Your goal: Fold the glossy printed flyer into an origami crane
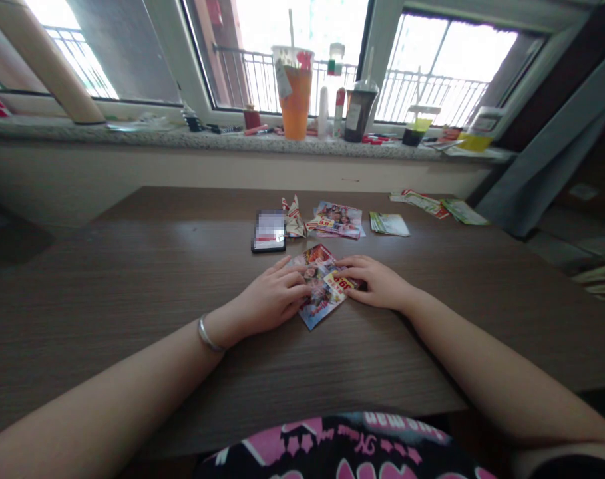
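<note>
A colourful printed leaflet (318,307) lies on the brown table in front of me, with bold price figures on its right part. Whether it is one folded sheet or a few stacked ones, I cannot tell. My left hand (272,296) rests on its left side, fingers stretched out. From the right, my right hand (375,283) lies on the leaflet's other edge with its fingers spread. Just beyond are a smartphone (269,231), a crumpled paper piece (295,221) and a second pile of leaflets (339,218).
Green-and-white packets (389,224) lie at the back right, with more printed slips (424,203) behind them. Along the granite windowsill (222,141) stand a tall orange drink cup (295,100), a dark drink cup (358,113) and several small items. A grey curtain (542,159) hangs at the right.
</note>
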